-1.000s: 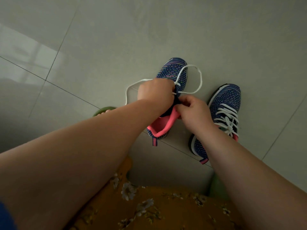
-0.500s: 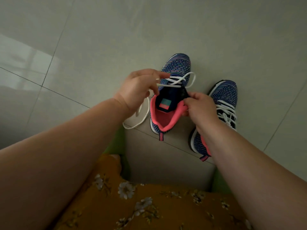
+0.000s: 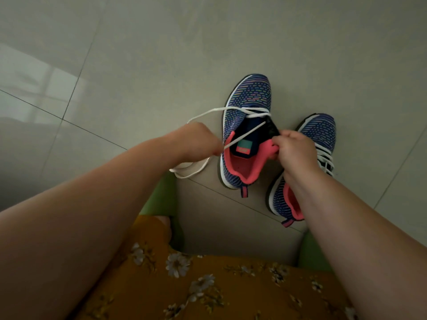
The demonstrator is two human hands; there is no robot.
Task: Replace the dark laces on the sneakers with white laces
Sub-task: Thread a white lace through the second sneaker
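left hand [image 3: 196, 140]: dropped from above the shoe's lacing to beside its collar, drawing the white lace [image 3: 245, 135] taut | lace: now runs slantwise across the tongue [image 3: 251, 135], long loop trailing left | tongue: more exposed, label showing

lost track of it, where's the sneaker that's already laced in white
In the head view the laced sneaker stands on the tiled floor at right, beside the half-laced sneaker, partly hidden behind the right hand.

2 sneakers [image 3: 246, 135] side by side (on floor [image 3: 161, 54]).
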